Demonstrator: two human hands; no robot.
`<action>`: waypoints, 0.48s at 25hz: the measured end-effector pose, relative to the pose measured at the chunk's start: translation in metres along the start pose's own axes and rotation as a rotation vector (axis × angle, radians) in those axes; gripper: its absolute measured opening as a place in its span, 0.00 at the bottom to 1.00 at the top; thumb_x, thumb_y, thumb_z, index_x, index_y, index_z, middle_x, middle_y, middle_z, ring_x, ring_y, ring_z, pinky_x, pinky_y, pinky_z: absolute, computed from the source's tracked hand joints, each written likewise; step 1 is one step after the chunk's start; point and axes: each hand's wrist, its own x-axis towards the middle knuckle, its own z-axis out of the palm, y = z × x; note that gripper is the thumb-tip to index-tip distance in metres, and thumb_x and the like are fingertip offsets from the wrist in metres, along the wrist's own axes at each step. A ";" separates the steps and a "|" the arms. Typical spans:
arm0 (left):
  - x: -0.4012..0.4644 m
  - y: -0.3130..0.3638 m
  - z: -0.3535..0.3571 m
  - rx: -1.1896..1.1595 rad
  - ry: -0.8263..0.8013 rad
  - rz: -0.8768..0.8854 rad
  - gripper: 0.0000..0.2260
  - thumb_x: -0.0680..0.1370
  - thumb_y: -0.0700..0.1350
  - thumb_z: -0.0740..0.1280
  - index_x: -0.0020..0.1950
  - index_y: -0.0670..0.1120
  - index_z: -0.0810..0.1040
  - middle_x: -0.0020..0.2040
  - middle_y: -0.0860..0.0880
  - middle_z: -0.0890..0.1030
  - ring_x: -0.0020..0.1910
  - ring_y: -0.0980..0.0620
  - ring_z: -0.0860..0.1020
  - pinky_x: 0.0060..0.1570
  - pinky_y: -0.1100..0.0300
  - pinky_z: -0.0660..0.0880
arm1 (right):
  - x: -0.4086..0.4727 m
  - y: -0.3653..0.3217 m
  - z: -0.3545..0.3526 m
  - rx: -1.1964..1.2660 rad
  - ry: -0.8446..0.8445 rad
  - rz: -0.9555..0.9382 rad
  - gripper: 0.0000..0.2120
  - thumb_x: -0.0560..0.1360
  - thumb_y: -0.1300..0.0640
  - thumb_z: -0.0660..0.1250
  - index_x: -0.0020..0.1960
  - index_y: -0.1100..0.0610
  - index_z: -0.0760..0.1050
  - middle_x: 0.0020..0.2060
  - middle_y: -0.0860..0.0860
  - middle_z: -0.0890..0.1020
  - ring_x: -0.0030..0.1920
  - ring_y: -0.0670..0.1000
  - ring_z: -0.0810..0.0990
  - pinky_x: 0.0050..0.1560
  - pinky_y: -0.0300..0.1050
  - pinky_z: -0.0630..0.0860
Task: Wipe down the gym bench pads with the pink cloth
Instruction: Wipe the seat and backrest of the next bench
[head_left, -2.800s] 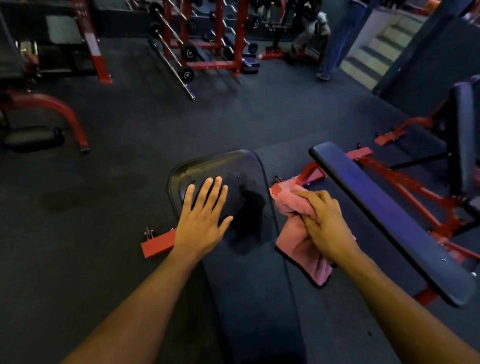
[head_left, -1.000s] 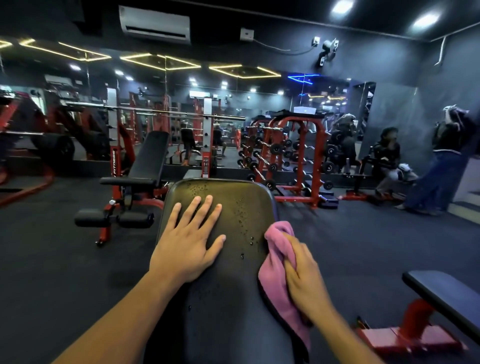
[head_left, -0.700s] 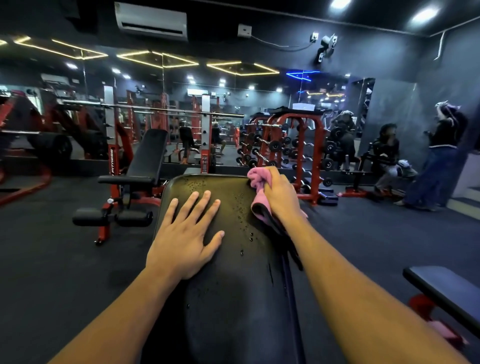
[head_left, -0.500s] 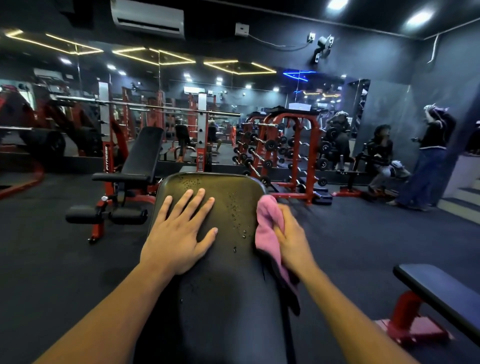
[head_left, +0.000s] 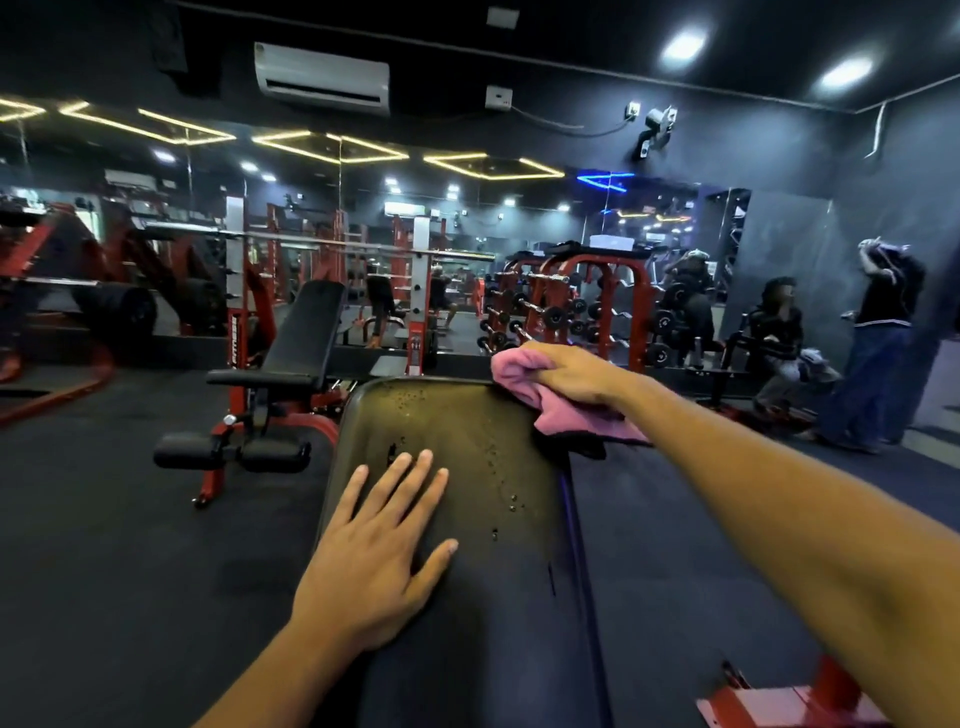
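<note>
Forearms enter from the near edge and run up toward the pad (head_left: 467, 597), the landmark for everything here. The pad is long and dark, its near part black, its far end rounded and catching yellowish light. Water beads dot the far half, thickest toward the right edge, with a small dark wet patch just beyond the left fingertips.

The left hand (head_left: 376, 551) lies flat on the pad's left half, about midway along it, fingers straight and spread, thumb out to the right. It holds nothing and looks like a brace.

The right arm crosses over the pad's right edge and reaches to its far right corner. There the right hand (head_left: 563, 374) has its fingers curled tight around the cloth (head_left: 550, 410), which is bunched under the knuckles on the corner, with a loose flap hanging off the pad's right side.

Wiping looks to be under way at the top of the pad, with the beads showing that most of the far half is not yet dry. The next move probably calls for dragging the cloth left along the far rim, then back toward the near end in strokes, pressing firmly enough to pick up the beads. The left hand would need to lift or slide aside before the cloth reaches its patch.

Beyond the pad's far end stand another bench (head_left: 306, 338) to the left and a dumbbell rack (head_left: 582, 306) to the right.
</note>
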 end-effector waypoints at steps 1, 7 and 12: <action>0.002 0.002 -0.001 -0.002 0.006 -0.004 0.31 0.84 0.66 0.50 0.84 0.52 0.60 0.85 0.52 0.58 0.84 0.52 0.54 0.80 0.43 0.52 | 0.014 -0.003 0.010 0.006 -0.058 0.002 0.13 0.80 0.55 0.60 0.62 0.47 0.77 0.58 0.49 0.82 0.56 0.50 0.79 0.62 0.48 0.73; 0.000 0.000 0.003 -0.003 0.008 -0.018 0.31 0.84 0.66 0.51 0.84 0.53 0.60 0.85 0.53 0.57 0.84 0.54 0.52 0.81 0.43 0.52 | 0.088 -0.049 0.036 -0.153 -0.100 -0.203 0.16 0.85 0.52 0.56 0.69 0.55 0.74 0.64 0.51 0.79 0.60 0.51 0.76 0.63 0.46 0.70; -0.002 0.000 0.001 0.001 -0.016 0.000 0.31 0.84 0.64 0.52 0.85 0.53 0.59 0.85 0.53 0.56 0.84 0.53 0.52 0.80 0.42 0.52 | 0.116 -0.161 0.074 -0.314 -0.108 -0.336 0.12 0.81 0.47 0.60 0.57 0.54 0.73 0.57 0.56 0.82 0.55 0.57 0.79 0.53 0.51 0.73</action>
